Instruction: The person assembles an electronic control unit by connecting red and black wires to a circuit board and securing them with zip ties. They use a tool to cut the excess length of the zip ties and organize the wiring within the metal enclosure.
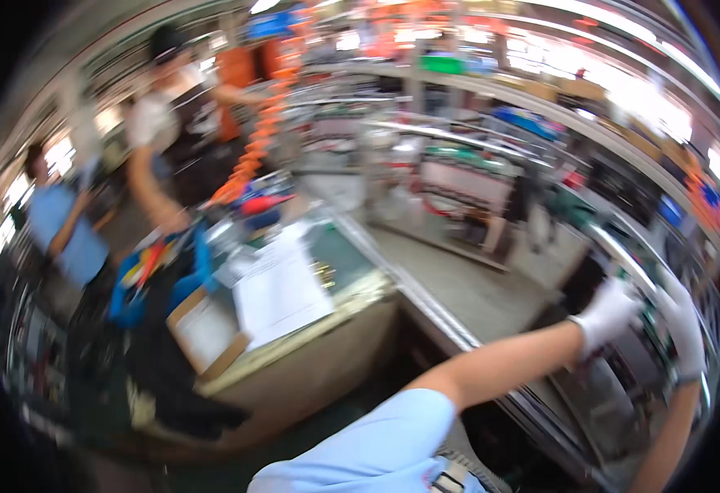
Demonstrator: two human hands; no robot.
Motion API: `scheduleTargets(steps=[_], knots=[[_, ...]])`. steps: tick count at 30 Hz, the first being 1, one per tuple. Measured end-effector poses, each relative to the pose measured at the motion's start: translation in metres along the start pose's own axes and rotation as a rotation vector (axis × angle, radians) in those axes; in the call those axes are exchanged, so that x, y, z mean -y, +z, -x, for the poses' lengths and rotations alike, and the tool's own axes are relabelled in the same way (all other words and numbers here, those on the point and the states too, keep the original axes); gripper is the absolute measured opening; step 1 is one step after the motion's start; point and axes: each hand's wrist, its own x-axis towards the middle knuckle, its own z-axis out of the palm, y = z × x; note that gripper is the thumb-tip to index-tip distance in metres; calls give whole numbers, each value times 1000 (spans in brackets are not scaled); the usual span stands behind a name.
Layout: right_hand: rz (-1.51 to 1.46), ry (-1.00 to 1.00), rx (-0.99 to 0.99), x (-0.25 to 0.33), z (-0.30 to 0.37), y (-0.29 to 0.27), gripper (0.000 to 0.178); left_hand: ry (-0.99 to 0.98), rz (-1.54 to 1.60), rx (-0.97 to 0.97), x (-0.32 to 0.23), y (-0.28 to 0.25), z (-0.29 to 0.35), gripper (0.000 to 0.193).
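Observation:
Both my hands wear white gloves and are at the far right, smeared by motion. My left hand (612, 314) looks curled, its fingers bunched towards the right hand; what they hold, if anything, I cannot make out. Close beside it, my right hand (682, 327) reaches up from the lower right edge, its fingers too blurred to read. A shiny silver bar (623, 256) slants down to just above both hands. Whether either glove touches it, I cannot tell. Beneath the hands are blurred dark and green parts of equipment.
A workbench (351, 308) at left carries white paper sheets (282, 287), an open cardboard box (206, 330) and a blue bin (121, 300) of tools. An orange coiled hose (261, 144) hangs above. A metal rail (434, 304) edges the line. Two people (183, 123) stand beyond.

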Motion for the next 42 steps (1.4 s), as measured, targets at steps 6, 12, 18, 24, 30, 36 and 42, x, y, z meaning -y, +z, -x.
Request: scheduleTargets(steps=[6,12,18,24,30,36,42], knots=[[-194,152,-50,-48,-14,16,40,-11,392,9,43,11,-32,12],[13,182,209,-23,-27,7,30,6,23,-22,41,-3,-20,12],[-94,108,67,-35,-4,-4,30,-111,171,5,11,9,-5,7],[80,-129,7,26,-12,37,28,-194,272,80,-12,-18,14,11],[6,125,9,38,5,19,32,-35,-152,50,-50,-20,39,22],[-71,155,57,36,11,10,39,-90,-83,204,-80,-20,33,26],[-69,148,68,29,8,11,40,-142,-349,187,-69,-25,16,22]])
